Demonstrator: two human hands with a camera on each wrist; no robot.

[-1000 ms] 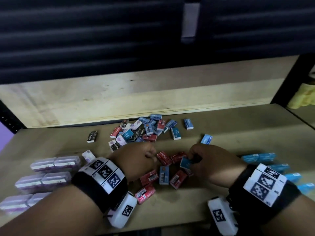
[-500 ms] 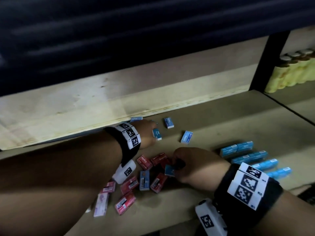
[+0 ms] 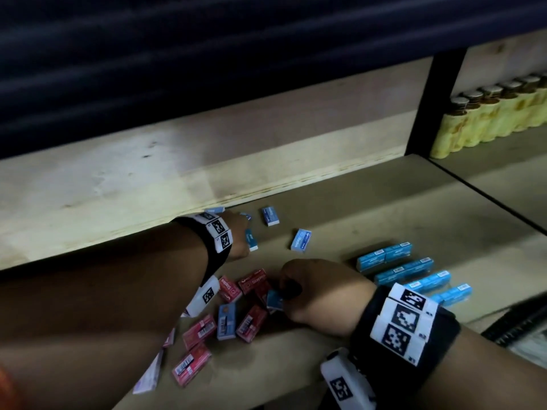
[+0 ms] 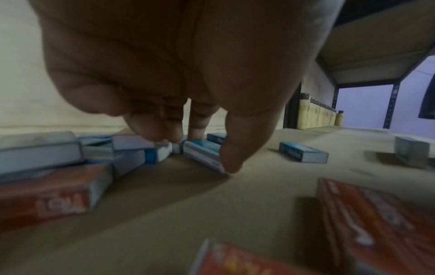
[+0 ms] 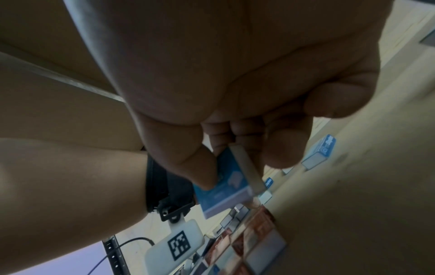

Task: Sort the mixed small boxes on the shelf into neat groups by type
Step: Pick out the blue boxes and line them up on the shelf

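— What's changed?
— The left hand (image 3: 236, 241) has reached back to the shelf's (image 3: 355, 220) rear, fingers closing on a loose blue box (image 4: 202, 152). The right hand (image 3: 319, 294) still pinches another blue box (image 5: 223, 189).
— So blues get gathered next.

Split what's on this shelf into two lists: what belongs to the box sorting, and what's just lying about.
Sorting job:
loose blue boxes
red boxes
lined-up blue boxes
blue box in right hand
left hand

Lying about:
yellow bottles
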